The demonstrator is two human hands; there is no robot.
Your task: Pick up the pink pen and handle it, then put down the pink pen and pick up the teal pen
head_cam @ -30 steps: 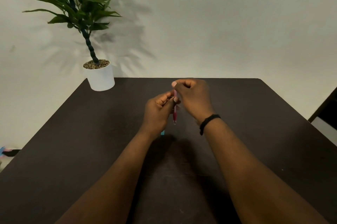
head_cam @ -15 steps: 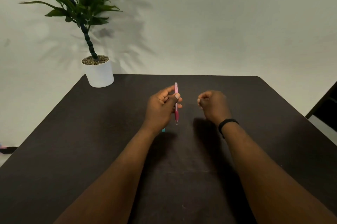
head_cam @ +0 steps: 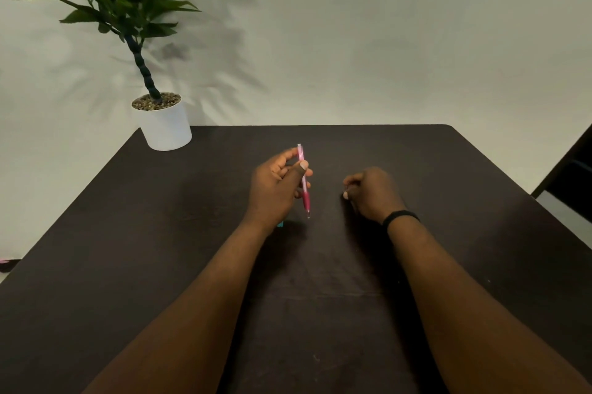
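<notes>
Holding the pen point(head_cam: 303, 180) near upright above the middle of the bench point(head_cam: 128, 233), your left hand point(head_cam: 275, 190) pinches it between thumb and fingers about halfway along the barrel, the clicker end up and the tip pointing down towards you. That grip is closed on the pen; keep the thumb pad flat against the barrel so it does not roll, and keep the tip clear of the bench top. Your right hand point(head_cam: 373, 195) sits just to the right, well apart from the pen, its fingers curled into a loose fist; whether it holds something small inside you cannot tell from this view. If it comes back to the pen, I judge it best to steady the lower, darker section first. A small teal thing point(head_cam: 280, 224) peeks out under your left wrist. A black band point(head_cam: 400, 217) circles your right wrist. The pot point(head_cam: 166, 127) with its plant stands at the far left corner. No brand, label or writing can be read anywhere; the pen's barrel is too small to show any.
</notes>
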